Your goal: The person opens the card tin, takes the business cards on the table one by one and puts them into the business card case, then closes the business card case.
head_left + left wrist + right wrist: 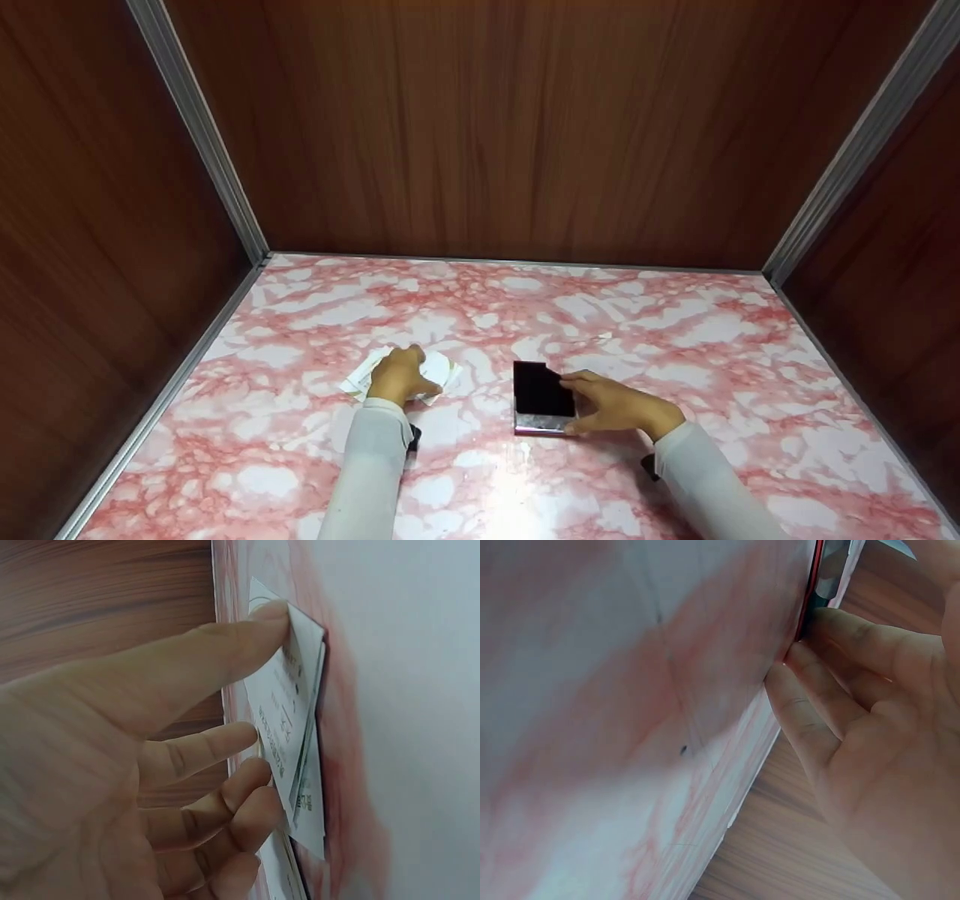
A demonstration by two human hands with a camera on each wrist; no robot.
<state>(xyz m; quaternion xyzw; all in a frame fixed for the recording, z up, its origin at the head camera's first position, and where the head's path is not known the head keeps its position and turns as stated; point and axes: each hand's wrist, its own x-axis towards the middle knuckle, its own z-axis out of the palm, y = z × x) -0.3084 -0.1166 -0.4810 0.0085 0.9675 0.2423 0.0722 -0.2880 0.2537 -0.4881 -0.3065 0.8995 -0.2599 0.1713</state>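
"First, locate the cards (279,701)."

"Confirmed. The cards lie on the marbled tabletop (270,435), left of centre in the lower half of the head view. They overlap at differing angles, and print shows on the uppermost face."

"State the condition of the left hand (401,375)."

"Positioned over the cards and touching them. In the left wrist view the thumb extends onto the upper face, while the other fingers bend loosely at the edge nearer the palm (the gap between thumb and fingers is wide)."

"Next, the black-and-silver case (541,390)."

"It sits just right of centre in the lower half of the head view, apart from the cards. The black area faces up, stepped at its upper right corner; a silver strip runs along the lower edge."

"And the right hand (619,405)?"

"Gripping the black-and-silver case along its right side: thumb at the lower right corner, index finger higher on that side."

"Surroundings?"

"Wood-grain panels (480,135) stand at the back, left and right of the head view. Grey metal strips (199,127) join them at upper left and upper right. Pale sleeves (367,465) enter from the bottom edge."
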